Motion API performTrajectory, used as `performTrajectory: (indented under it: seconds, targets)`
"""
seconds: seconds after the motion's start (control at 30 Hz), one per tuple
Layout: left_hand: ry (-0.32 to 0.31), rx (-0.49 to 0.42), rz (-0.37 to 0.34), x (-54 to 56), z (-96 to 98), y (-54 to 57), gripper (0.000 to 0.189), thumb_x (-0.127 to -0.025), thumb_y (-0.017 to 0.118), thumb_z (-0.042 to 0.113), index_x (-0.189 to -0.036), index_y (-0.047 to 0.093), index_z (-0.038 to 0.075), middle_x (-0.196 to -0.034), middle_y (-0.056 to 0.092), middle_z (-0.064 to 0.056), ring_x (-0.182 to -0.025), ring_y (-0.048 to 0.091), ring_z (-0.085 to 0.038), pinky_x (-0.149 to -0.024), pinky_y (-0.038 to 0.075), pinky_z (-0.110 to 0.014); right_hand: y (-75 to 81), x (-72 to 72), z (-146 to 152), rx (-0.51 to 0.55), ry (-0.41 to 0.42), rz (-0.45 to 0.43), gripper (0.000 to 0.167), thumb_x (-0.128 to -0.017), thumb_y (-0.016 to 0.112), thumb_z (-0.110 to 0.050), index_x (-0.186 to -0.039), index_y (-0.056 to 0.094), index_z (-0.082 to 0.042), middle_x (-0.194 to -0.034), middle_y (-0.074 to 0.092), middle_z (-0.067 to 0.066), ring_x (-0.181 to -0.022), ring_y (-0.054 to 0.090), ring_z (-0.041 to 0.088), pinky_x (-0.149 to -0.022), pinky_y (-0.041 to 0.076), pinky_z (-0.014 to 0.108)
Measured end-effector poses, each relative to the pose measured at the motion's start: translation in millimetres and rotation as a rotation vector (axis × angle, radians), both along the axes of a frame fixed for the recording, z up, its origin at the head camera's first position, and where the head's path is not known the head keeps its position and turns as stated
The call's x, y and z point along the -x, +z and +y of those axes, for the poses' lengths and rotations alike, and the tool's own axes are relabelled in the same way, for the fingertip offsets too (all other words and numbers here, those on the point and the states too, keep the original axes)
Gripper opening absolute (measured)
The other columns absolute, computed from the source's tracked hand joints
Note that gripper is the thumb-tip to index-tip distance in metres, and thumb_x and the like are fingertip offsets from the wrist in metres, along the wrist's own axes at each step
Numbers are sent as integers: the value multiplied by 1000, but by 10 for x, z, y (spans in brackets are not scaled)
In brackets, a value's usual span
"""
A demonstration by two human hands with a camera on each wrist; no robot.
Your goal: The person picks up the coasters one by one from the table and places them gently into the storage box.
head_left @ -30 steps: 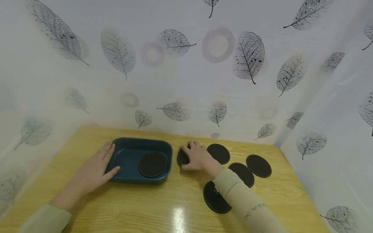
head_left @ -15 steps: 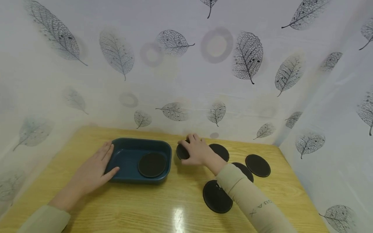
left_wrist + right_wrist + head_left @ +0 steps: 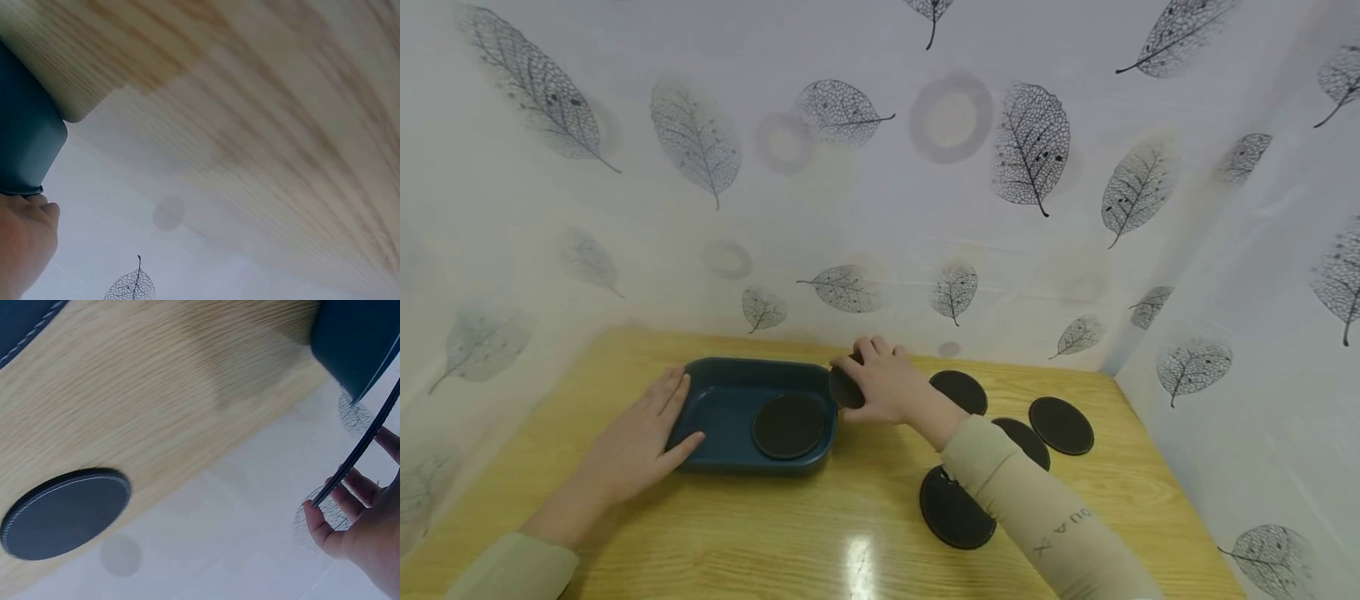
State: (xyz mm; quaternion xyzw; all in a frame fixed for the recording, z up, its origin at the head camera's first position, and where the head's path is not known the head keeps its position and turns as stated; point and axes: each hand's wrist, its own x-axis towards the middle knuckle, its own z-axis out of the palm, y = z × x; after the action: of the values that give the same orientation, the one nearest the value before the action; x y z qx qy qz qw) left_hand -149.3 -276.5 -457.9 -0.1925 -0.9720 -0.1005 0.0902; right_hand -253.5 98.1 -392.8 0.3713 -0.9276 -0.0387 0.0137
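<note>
A dark blue rectangular tray [image 3: 718, 408] sits on the wooden table, with one round black coaster [image 3: 788, 427] lying inside at its right end. My left hand [image 3: 640, 433] rests against the tray's left side, fingers extended along the rim and thumb over the near edge. At the tray's right rim, my right hand [image 3: 886, 385] grips another round black coaster [image 3: 844, 385] by its edge, tilted and lifted off the table. The right wrist view shows this held coaster [image 3: 359, 450] edge-on between thumb and fingers, close to the tray's wall [image 3: 350, 350].
Several more black coasters lie to the right: one behind my right wrist [image 3: 958, 390], one farthest right [image 3: 1062, 425], and a nearer one [image 3: 957, 510] partly under my sleeve. A leaf-printed white sheet [image 3: 880, 208] hangs behind the table [image 3: 760, 533].
My right hand has lifted the coaster from the table and carried it left to the tray's right rim. My left hand stays on the tray.
</note>
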Motion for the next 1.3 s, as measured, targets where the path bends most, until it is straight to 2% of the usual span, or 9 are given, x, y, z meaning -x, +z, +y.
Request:
performTrajectory:
  seconds: [0.2,0.4,0.57,0.63,0.87,1.0,1.3]
  targets:
    - [-4,-8,21,-7,-12,-13,91,-106,60,46,-163,22,-14,-173,17,-33,-164,15,-44,-136,-5,-35,57,-55,-216,-37,17,25,79,-90,67,-65,-158,47,-30,-151,48,12,-134,47,30,-96,49,48]
    - [-7,-11,29,-15,-15,2,90,-106,61,45,-162,24,-14,-173,19,-34,-165,15,-44,-133,-10,-28,115,-94,-470,-70,49,42,81,-91,66,-67,-161,44,-32,-154,46,11,-138,47,30,-99,50,49]
    - [-5,-6,-7,-4,-16,15,91,-106,60,46,-163,21,-14,-173,17,-34,-163,16,-47,-136,-4,-38,127,-128,-665,-98,85,67,84,-90,65,-71,-162,41,-35,-154,46,10,-138,47,29,-98,51,47]
    - [-1,-9,-12,-4,-14,19,91,-106,60,46,-163,21,-14,-173,17,-34,-163,18,-48,-137,1,-44,116,-138,-736,-107,94,77,84,-90,64,-72,-162,41,-36,-154,46,9,-139,47,28,-100,51,48]
    - [2,-22,-7,-4,-6,23,90,-107,59,47,-163,22,-13,-172,20,-34,-163,19,-47,-137,5,-46,72,-198,-954,-127,104,57,82,-91,62,-73,-162,41,-37,-157,47,8,-142,47,27,-108,51,50]
    - [9,-22,-22,-2,1,34,91,-107,58,49,-163,22,-13,-172,21,-34,-162,20,-48,-135,16,-55,48,-230,-1047,-141,104,29,82,-91,61,-73,-162,41,-37,-158,46,7,-143,46,26,-108,52,49]
    - [14,-26,-41,-3,1,21,91,-108,56,50,-164,22,-13,-173,18,-33,-162,18,-48,-135,14,-55,-126,-231,-1192,-158,95,32,81,-92,59,-75,-163,39,-41,-159,45,4,-146,45,24,-115,50,50]
